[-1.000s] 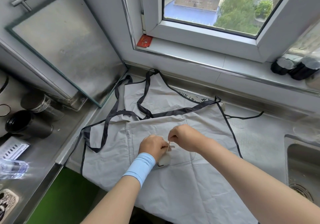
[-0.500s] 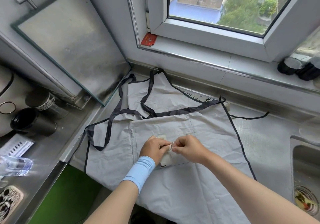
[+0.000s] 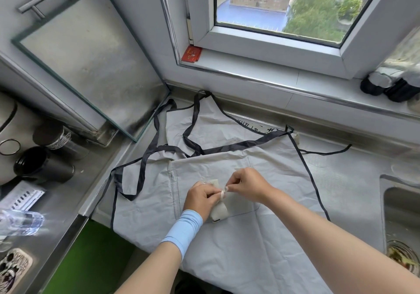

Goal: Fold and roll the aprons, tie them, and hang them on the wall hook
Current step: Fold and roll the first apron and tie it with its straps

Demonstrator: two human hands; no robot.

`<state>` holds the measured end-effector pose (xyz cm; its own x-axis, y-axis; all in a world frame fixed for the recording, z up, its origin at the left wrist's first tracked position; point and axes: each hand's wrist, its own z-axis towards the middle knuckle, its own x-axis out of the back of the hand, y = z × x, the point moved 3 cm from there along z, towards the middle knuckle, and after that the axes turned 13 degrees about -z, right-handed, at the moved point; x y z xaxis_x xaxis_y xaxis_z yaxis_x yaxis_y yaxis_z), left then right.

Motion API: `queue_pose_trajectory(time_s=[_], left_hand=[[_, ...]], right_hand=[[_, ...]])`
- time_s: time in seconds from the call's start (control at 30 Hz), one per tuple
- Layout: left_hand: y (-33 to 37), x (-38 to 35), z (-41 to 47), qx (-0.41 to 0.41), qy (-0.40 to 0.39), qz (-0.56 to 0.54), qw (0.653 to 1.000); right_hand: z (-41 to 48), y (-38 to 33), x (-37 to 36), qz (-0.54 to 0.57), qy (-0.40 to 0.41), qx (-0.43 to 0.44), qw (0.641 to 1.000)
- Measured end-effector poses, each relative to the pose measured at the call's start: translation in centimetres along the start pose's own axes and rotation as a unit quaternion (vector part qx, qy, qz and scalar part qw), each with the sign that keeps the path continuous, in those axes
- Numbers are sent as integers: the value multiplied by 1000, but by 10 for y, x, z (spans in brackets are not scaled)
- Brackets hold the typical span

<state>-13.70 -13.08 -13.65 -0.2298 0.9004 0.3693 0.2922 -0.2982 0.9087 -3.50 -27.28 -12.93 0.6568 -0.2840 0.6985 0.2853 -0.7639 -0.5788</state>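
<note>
A grey apron (image 3: 268, 171) with dark trim lies spread flat on the steel counter, its lower part hanging over the front edge. Its dark straps (image 3: 159, 150) loop loosely over the bib and left side. On the apron's pocket sits a small rolled off-white cloth bundle (image 3: 219, 210). My left hand (image 3: 200, 199), with a light blue wristband, grips the bundle. My right hand (image 3: 248, 185) pinches a thin whitish tie at the bundle's top, right beside the left fingers. No wall hook is in view.
A glass-fronted panel (image 3: 91, 59) leans against the wall at left. Black cups (image 3: 43, 165) and a plastic bottle (image 3: 20, 222) stand on the lower left counter. A sink (image 3: 402, 216) lies at right. Dark jars (image 3: 391, 87) sit on the window sill.
Both hands have stayed together on the small bundle, working the thin tie. The right hand's fingers have shifted closer to the left hand. The apron has not moved.
</note>
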Motion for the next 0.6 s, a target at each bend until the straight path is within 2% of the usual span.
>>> queue_pose_trajectory(time_s=[0.1, 0.2, 0.3, 0.43, 0.6], left_hand=[[-1, -1, -2, 38, 55, -8, 998], [6, -3, -1, 42, 41, 13, 998], [11, -2, 2, 59, -1, 31, 998], [9, -4, 9, 74, -85, 96, 989], [5, 0, 16, 123, -130, 68, 981]], right_hand=[[-11, 3, -15, 46, -32, -21, 998], [-18, 5, -19, 94, -14, -22, 995], [-21, 7, -19, 129, 16, -41, 991], [-27, 1, -25, 113, 49, -38, 992], [-31, -11, -27, 107, 119, 5, 987]])
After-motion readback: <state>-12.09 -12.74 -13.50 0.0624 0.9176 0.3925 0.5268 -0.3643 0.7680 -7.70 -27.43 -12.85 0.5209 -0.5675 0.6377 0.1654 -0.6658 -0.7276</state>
